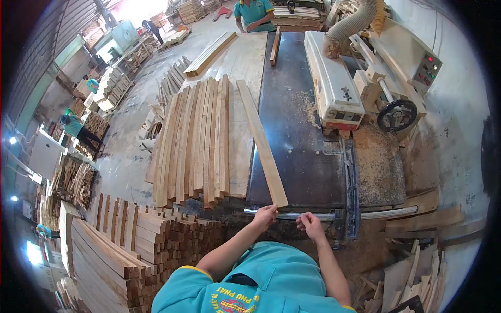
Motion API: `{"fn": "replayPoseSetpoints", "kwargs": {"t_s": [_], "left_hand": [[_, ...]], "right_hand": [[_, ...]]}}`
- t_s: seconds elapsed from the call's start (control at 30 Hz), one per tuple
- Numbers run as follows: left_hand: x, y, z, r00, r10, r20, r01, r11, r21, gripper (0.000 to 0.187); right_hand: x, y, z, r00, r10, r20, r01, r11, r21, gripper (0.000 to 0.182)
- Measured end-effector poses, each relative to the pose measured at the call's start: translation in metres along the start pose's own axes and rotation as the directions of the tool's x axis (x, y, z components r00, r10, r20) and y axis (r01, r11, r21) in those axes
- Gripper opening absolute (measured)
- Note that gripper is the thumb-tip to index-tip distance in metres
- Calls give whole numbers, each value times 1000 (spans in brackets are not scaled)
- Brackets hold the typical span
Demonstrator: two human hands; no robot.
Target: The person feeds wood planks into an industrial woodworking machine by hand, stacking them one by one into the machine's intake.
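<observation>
A long, light wooden board [262, 143] lies at a slant, its near end sticking out past the front edge of the dark metal saw table [292, 177]. My left hand [265, 218] grips the board's near corner between thumb and fingers. To the right, my right hand [311, 226] hovers by the round metal rail [326, 215], its fingers curled in and nothing showing in them. Left of the board, a row of similar wooden strips [195, 141] lies side by side on a plywood top [239, 167].
A machine housing [336, 83] with a hose [355, 23] and a black handwheel [396, 115] stands at the right. Across the table is a co-worker [254, 14], near a single wood strip [275, 46]. Stacked timber [125, 245] stands at lower left; offcuts [417, 276] lie at lower right.
</observation>
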State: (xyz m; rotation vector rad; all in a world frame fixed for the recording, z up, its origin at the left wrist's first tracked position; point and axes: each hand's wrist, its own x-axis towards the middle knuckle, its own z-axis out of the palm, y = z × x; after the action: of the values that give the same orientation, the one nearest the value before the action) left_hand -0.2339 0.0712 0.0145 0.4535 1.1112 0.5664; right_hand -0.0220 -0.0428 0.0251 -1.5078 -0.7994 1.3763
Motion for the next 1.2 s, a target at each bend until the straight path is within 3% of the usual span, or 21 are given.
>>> {"fn": "replayPoseSetpoints", "kwargs": {"t_s": [0.07,0.1,0.13,0.3,0.47,0.57,0.6,0.73,0.87,0.93,0.97,1.07,1.13,1.2], "left_hand": [[-13,-8,2,1000,-23,-4,23,990,143,24],[-20,-12,1,1000,-22,-6,23,964,264,22],[-26,-15,0,1000,-23,-7,24,965,260,22],[-32,-45,-20,984,-88,152,3,871,491,26],[-54,-25,-17,961,-126,245,-71,746,662,38],[-39,-17,-21,980,74,184,-175,759,627,53],[-20,-20,-28,977,81,196,-176,823,541,52],[6,16,-10,925,321,203,-380,754,536,48],[31,17,28,908,400,128,-400,731,553,58],[31,10,49,905,374,201,-415,678,607,64],[27,5,62,912,319,257,-407,639,652,67],[14,-13,83,926,141,349,-357,625,694,68],[-1,-19,92,833,172,525,-488,676,552,66],[0,-20,96,813,78,576,-473,665,577,68]], "right_hand": [[5,-9,12,1000,26,-14,-26,999,-29,23],[9,-7,17,999,-27,-30,24,993,-115,23],[13,-5,21,996,-83,-41,73,977,-200,24],[13,8,35,996,-78,51,86,979,-184,41],[1,12,26,997,-58,57,62,996,-66,38],[-15,17,4,998,-47,31,48,998,-35,36],[-22,21,-4,999,-43,6,43,998,-56,34],[-67,48,-46,988,-13,-156,27,995,93,32],[-127,70,-84,960,49,-276,8,979,202,41],[-169,50,-87,938,-70,-341,58,997,-45,52],[-185,60,-90,917,-56,-395,-24,981,-195,61],[-226,93,-88,818,-112,-564,-68,955,-289,64],[-254,107,-91,802,-101,-589,-66,965,-256,57],[-281,117,-88,787,-84,-612,-65,974,-218,50]]}}
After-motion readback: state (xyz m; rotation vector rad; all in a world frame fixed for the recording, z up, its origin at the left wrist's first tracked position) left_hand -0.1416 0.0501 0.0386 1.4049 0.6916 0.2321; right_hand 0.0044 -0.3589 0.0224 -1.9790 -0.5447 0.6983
